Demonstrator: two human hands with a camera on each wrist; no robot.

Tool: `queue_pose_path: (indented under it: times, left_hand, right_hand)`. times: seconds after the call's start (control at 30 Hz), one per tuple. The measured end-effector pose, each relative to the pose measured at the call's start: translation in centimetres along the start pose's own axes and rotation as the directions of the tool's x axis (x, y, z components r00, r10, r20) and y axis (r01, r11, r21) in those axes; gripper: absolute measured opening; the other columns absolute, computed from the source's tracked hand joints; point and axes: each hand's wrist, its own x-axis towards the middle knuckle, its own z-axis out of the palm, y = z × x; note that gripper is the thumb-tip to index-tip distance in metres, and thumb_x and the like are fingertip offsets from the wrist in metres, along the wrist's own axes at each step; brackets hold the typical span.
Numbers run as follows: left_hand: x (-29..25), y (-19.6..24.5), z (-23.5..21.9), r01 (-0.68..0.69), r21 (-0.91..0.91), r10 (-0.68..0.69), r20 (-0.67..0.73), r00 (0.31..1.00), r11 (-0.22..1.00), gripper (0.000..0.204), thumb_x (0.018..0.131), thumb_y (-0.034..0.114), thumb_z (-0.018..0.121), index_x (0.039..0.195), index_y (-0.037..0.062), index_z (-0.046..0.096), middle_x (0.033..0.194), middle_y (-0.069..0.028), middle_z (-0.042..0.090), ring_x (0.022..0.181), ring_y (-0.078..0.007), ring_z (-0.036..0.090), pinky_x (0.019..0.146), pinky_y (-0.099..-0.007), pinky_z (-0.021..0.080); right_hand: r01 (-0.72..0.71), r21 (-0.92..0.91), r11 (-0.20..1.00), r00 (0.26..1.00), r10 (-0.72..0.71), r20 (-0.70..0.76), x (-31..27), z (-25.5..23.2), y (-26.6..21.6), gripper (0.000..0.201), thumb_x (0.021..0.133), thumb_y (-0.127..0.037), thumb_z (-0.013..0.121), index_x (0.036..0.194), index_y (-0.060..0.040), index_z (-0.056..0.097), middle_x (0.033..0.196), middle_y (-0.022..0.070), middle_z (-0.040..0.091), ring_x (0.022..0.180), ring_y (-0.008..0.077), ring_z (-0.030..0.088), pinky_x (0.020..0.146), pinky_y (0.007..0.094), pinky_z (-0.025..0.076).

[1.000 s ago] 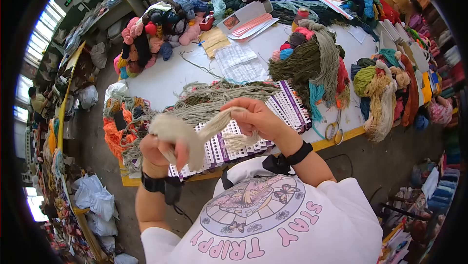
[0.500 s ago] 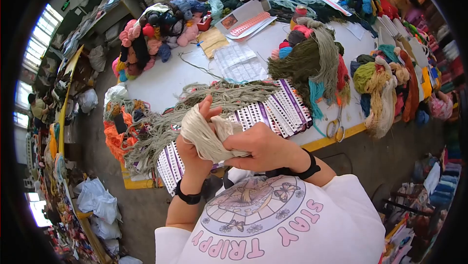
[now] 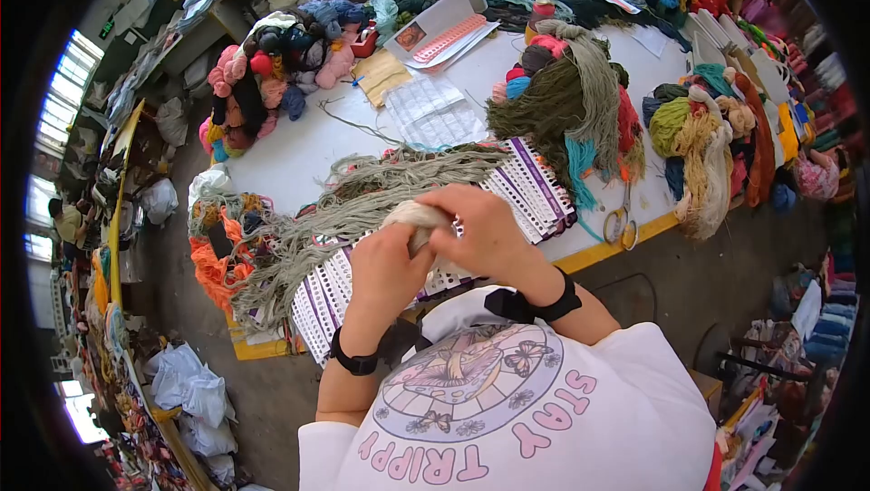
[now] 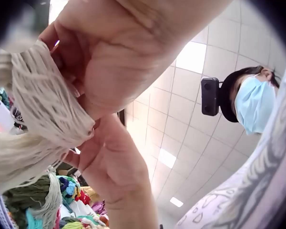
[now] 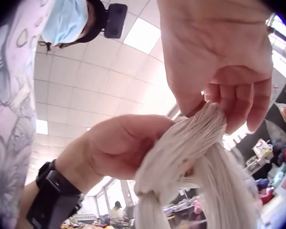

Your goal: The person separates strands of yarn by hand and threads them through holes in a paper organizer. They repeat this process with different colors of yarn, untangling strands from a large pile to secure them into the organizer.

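A cream skein of yarn is held up over the front of the table between both hands. My left hand grips one side of it, with the fingers hidden behind the skein in the head view. On the other side my right hand pinches the top of the loop, fingers curled around the strands. In the left wrist view the skein is folded over on itself, with loose strands trailing to the left. Both hands are close together, thumbs toward each other.
Beneath the hands lie white-and-purple punched cards and grey-green yarn strands. Scissors rest by the yellow table edge at right. Piled yarn, printed sheets and orange yarn surround the work spot.
The left hand has come rightward from the far left to meet the right hand. The skein, earlier stretched between them and then looped on the left hand, is now bunched compactly between both.
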Motion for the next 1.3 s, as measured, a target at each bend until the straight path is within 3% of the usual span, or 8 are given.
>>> queue_pose_path:
  times: [0.13,0.43,0.67,0.9,1.1,1.17,1.23,1.3]
  left_hand:
    - [1.1,-1.6,-0.3,0.044,-0.872,-0.056,0.019,0.998,0.487,0.018,0.083,0.010,0.050,0.097,-0.0008,0.053,0.081,-0.0065,0.060,0.070,-0.0126,0.059,0.060,-0.0259,0.049]
    - [2.7,2.1,-2.2,0.058,-0.970,0.013,0.063,0.998,0.236,0.030,0.081,0.013,0.047,0.107,-0.0040,0.047,0.094,-0.0135,0.059,0.084,-0.0206,0.060,0.075,-0.0331,0.049]
    - [6.7,5.7,3.4,0.474,-0.832,0.458,0.314,0.832,-0.290,0.033,0.080,0.005,0.048,0.112,-0.0012,0.044,0.103,-0.0094,0.054,0.096,-0.0183,0.053,0.086,-0.0321,0.041]
    - [13.4,4.8,12.4,0.563,-0.793,0.122,0.598,0.792,0.232,0.019,0.081,0.017,0.057,0.095,0.0047,0.056,0.087,-0.0011,0.057,0.078,-0.0092,0.056,0.068,-0.0236,0.048]
    - [18.6,-0.5,27.4,0.672,-0.696,-0.435,0.540,0.721,0.251,0.014,0.079,0.016,0.057,0.088,0.0052,0.060,0.073,-0.0005,0.057,0.064,-0.0075,0.056,0.048,-0.0243,0.050]
    - [19.7,-1.4,30.8,0.673,-0.690,-0.521,0.484,0.704,0.268,0.017,0.078,0.015,0.058,0.089,0.0024,0.061,0.072,-0.0026,0.059,0.058,-0.0094,0.057,0.043,-0.0245,0.047]
    - [20.8,-1.2,32.3,0.677,-0.666,-0.581,0.429,0.692,0.314,0.019,0.077,0.014,0.057,0.090,0.0003,0.061,0.071,-0.0046,0.060,0.055,-0.0106,0.058,0.039,-0.0241,0.045]
    - [21.5,-0.6,33.0,0.688,-0.612,-0.612,0.386,0.690,0.389,0.020,0.077,0.013,0.057,0.091,-0.0013,0.060,0.072,-0.0063,0.061,0.055,-0.0110,0.059,0.038,-0.0230,0.044]
  right_hand:
    - [-0.289,0.486,0.825,0.957,0.254,0.137,-0.6,-1.1,4.1,0.054,0.068,-0.017,0.064,0.117,-0.0048,0.044,0.106,0.0122,0.053,0.097,0.0238,0.052,0.081,0.0316,0.043]
    - [0.028,0.002,1.000,0.995,-0.027,-0.096,-3.8,0.6,9.8,0.054,0.070,-0.006,0.061,0.120,-0.0047,0.043,0.128,0.0128,0.039,0.119,0.0268,0.036,0.096,0.0347,0.032]
    - [-0.189,0.475,0.860,0.981,0.191,0.044,-6.1,-6.9,7.3,0.058,0.067,-0.007,0.065,0.121,-0.0040,0.044,0.119,0.0096,0.048,0.109,0.0191,0.046,0.093,0.0319,0.034]
    - [-0.269,0.646,0.714,0.704,0.604,-0.374,-10.1,-24.7,14.5,0.052,0.064,0.002,0.055,0.115,0.0007,0.047,0.105,0.0082,0.056,0.086,0.0167,0.057,0.073,0.0299,0.046]
    - [-0.588,-0.339,0.734,0.782,0.410,-0.470,-10.6,-26.2,30.4,0.044,0.071,-0.003,0.048,0.115,-0.0064,0.048,0.101,0.0135,0.057,0.075,0.0295,0.057,0.067,0.0301,0.046]
    - [-0.569,-0.764,0.305,0.766,0.535,-0.356,-12.5,-24.5,35.3,0.043,0.070,-0.005,0.051,0.113,-0.0078,0.049,0.096,0.0153,0.057,0.078,0.0344,0.056,0.069,0.0304,0.046]
    - [-0.460,-0.679,0.572,0.887,0.269,-0.375,-12.2,-21.1,38.1,0.037,0.069,-0.006,0.054,0.107,-0.0073,0.054,0.090,0.0127,0.059,0.079,0.0288,0.057,0.070,0.0309,0.046]
    - [-0.613,-0.112,0.782,0.786,0.588,-0.191,-8.0,-16.8,36.0,0.031,0.070,-0.008,0.055,0.101,-0.0052,0.058,0.088,0.0115,0.060,0.078,0.0232,0.058,0.069,0.0305,0.046]
